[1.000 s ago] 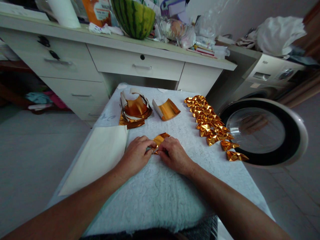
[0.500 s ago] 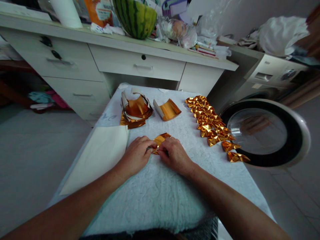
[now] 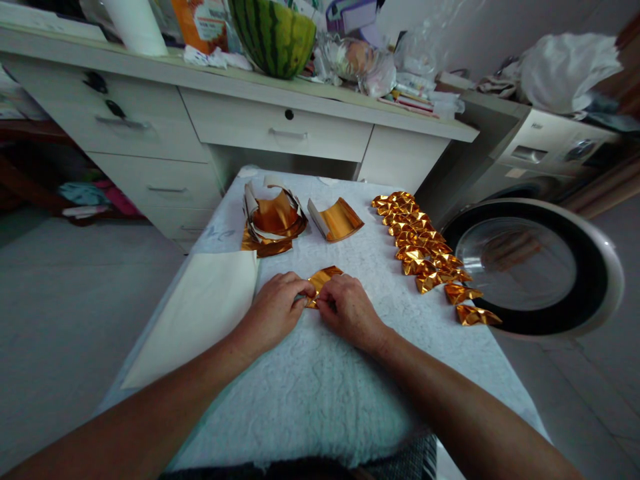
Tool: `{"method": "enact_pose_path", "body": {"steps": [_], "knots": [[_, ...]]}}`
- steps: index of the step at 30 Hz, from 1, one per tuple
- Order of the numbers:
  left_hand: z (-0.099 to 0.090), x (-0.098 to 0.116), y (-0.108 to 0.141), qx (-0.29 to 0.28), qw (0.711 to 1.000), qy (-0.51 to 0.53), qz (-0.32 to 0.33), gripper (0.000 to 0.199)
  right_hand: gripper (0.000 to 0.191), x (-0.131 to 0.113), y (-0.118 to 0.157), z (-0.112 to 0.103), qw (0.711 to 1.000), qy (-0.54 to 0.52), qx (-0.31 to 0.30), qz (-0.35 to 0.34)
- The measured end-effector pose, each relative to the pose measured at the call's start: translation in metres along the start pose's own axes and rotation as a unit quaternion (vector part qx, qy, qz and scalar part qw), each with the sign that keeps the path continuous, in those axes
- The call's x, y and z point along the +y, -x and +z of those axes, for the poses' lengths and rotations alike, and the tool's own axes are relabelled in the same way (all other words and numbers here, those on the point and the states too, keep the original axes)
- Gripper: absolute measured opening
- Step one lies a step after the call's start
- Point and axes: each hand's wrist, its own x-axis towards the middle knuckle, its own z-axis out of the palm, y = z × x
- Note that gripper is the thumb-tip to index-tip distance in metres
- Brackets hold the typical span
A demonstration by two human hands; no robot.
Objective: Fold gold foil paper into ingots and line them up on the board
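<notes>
Between my two hands, low on the cloth-covered table, is a sheet of gold foil paper, partly folded and partly hidden by the fingers. My left hand pinches its left side. My right hand is closed on the right side, with curled fingertips close to the left ones. Beyond them lies a curved gold foil sheet with a pale underside. A pile of curled gold foil sheets stands to its left. On the right, several folded gold foil pieces sit in overlapping rows.
White paper lies along the table's left side, under my left forearm's line. Behind the table is a white drawer desk bearing a cut watermelon and plastic bags. A washing machine's open door stands beside the table's right edge.
Both hands keep their grip on the foil paper with barely any finger movement. The whole view has shifted very slightly; the other foil pieces lie as before.
</notes>
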Motion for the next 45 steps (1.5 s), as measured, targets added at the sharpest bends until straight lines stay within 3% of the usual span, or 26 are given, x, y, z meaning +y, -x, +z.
{"method": "enact_pose_path", "body": {"steps": [19, 39, 45], "knots": [[0.0005, 0.0021, -0.0005, -0.015, 1.0, -0.017, -0.016, 0.01, 0.009, -0.0005, -0.0003, 0.0012, 1.0, 0.005, 0.0, 0.006], [0.0025, 0.0011, -0.0006, -0.012, 1.0, -0.026, -0.012, 0.011, 0.002, -0.0039, 0.001, -0.0002, 0.999, 0.02, -0.014, 0.035], [0.0019, 0.002, -0.0009, -0.011, 1.0, -0.015, -0.004, 0.014, 0.014, -0.0026, 0.0036, 0.0008, 0.997, 0.049, -0.006, 0.051]]}}
